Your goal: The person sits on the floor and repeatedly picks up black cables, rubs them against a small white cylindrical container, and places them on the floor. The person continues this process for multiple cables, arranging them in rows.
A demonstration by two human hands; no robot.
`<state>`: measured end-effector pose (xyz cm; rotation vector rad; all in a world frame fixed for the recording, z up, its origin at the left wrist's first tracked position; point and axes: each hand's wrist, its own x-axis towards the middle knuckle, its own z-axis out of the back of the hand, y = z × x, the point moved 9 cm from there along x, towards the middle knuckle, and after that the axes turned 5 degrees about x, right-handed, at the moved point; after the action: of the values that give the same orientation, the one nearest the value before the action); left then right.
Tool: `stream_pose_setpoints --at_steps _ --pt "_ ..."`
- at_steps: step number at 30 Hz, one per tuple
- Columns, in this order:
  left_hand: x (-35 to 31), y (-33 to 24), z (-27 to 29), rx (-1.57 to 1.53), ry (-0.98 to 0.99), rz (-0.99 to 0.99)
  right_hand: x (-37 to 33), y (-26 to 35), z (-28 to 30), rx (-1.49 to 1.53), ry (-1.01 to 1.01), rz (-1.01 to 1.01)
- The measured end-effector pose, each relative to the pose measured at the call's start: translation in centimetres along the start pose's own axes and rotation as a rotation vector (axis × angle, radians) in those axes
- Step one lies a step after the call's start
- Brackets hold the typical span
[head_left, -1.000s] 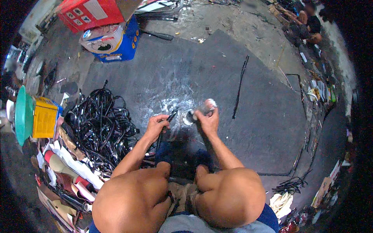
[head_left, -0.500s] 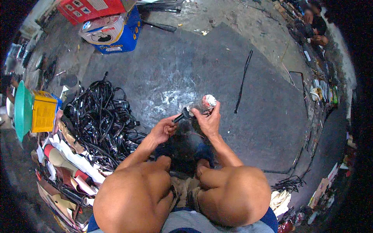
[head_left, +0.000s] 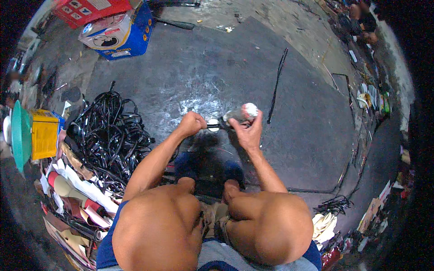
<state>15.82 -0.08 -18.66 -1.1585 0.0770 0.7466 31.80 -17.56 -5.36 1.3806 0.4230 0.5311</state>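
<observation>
My right hand (head_left: pixel 248 132) is wrapped round a short bottle-like cylinder (head_left: pixel 236 116), held tilted, with a greyish see-through body and a red and white end. Closed fingers of my left hand (head_left: pixel 193 123) grip a narrow black strip (head_left: pixel 211 127) that stretches across to the cylinder's near end beside my right thumb. Whether the strip is joined to the cylinder or only touches it, I cannot tell. A round white patch (head_left: pixel 213 122) shows between my hands, just behind the strip. Left of my hands lies a large tangled heap of glossy black straps (head_left: pixel 110 135).
Dark sheeting (head_left: pixel 312 149) covers the floor. A blue and white box (head_left: pixel 120 38) stands far left under a red box (head_left: pixel 90 10). Nearer left are a yellow tin (head_left: pixel 44 135), a green basin (head_left: pixel 21 135) and scraps (head_left: pixel 86 194). One black strap (head_left: pixel 278 86) lies right.
My left hand has moved up and slightly away from my body, drawing the black strip nearly level. My right hand has shifted slightly right with the cylinder. The whole view has shifted a little.
</observation>
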Motion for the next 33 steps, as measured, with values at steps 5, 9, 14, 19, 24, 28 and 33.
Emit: stream_pose_setpoints --at_steps 5,9,14,19,24,28,33 --pt "0.8 -1.4 -0.1 0.201 -0.012 0.020 -1.8 -1.0 -5.1 -0.518 0.248 0.127" --pt "-0.5 -3.5 0.4 0.213 -0.080 -0.235 -3.6 -1.5 -6.0 -0.512 0.334 0.366" --pt "-5.4 -11.0 0.7 0.045 -0.181 -0.687 -3.3 -2.1 -5.4 -0.378 0.348 0.163" --pt "-4.7 -10.1 -0.9 0.066 -0.149 -0.572 -1.9 -12.1 -2.1 -0.239 0.195 -0.355" --pt "-4.4 -9.8 -0.5 0.059 -0.156 -0.569 -1.3 -15.8 -3.4 0.045 0.134 -0.612" --pt "-4.7 -10.5 -0.5 0.064 -0.136 -0.573 -2.0 -12.4 -2.5 0.005 0.040 -0.805" --pt "-5.3 -8.7 -0.2 0.108 -0.176 -0.567 -0.4 -1.1 2.6 0.626 -0.001 -0.662"
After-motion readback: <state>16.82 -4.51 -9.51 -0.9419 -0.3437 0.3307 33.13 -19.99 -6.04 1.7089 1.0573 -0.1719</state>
